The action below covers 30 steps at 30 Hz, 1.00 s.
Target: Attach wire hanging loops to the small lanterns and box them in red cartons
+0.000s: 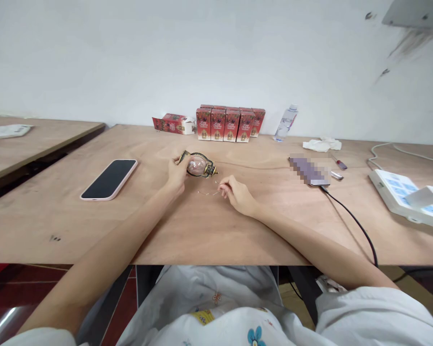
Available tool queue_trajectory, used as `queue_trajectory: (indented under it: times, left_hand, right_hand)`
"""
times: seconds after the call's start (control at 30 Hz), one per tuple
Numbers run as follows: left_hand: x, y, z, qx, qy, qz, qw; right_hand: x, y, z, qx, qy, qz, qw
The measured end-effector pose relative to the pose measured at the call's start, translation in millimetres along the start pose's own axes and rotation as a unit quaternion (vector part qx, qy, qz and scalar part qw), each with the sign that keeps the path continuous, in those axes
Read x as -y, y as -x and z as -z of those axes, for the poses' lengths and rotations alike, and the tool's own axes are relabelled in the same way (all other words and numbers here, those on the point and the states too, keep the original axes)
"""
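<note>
My left hand is closed around the base of a small lantern with a clear globe and a dark, gold-trimmed frame. The lantern lies tilted on its side just above the table, its top pointing right. Close by on the right, my right hand pinches a thin, pale wire between its fingertips. One end of the wire hangs out to the left, below the lantern's top. Whether the wire joins the lantern I cannot tell.
Several red boxes stand against the wall beside an opened red box. A water bottle, crumpled tissue, screwdriver and cabled phone are rightward, with a power strip. A pink-edged phone lies left.
</note>
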<state>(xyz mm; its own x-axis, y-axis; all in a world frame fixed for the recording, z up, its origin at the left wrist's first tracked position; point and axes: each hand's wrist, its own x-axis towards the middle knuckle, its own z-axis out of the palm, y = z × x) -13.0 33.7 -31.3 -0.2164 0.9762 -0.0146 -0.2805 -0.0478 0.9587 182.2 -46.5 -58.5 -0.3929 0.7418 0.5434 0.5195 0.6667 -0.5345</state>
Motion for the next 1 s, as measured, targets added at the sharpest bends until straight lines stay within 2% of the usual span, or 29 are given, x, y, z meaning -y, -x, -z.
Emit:
queue_trajectory:
  times: [0.1,0.17,0.3,0.4,0.67,1.0]
  left_hand:
    - [-6.5,10.1,-5.9,-0.02,0.0,0.015,1.0]
    - [-9.6,14.8,-8.1,-0.002,0.005,0.015,1.0]
    - [-11.9,18.6,-8.3,0.038,0.0,0.009,0.999]
    - [-12.4,20.3,-8.6,0.047,-0.008,0.012,0.999]
    - [-10.2,25.8,-11.1,0.075,-0.019,0.026,0.997]
    - [-7.1,23.9,-10.0,0.074,-0.015,0.019,0.997]
  right_hand:
    - [1.9,-2.6,1.2,-0.04,-0.079,-0.041,0.995]
    - [0.2,-4.7,2.4,-0.061,-0.094,-0.059,0.992]
    - [-5.3,-6.2,4.6,-0.082,-0.075,-0.08,0.991]
    - [-8.2,-5.9,5.5,-0.098,-0.041,-0.085,0.991]
    - [-13.8,-4.1,5.1,-0.125,0.059,-0.057,0.989]
    - [-15.0,-2.7,4.4,-0.113,0.095,-0.025,0.989]
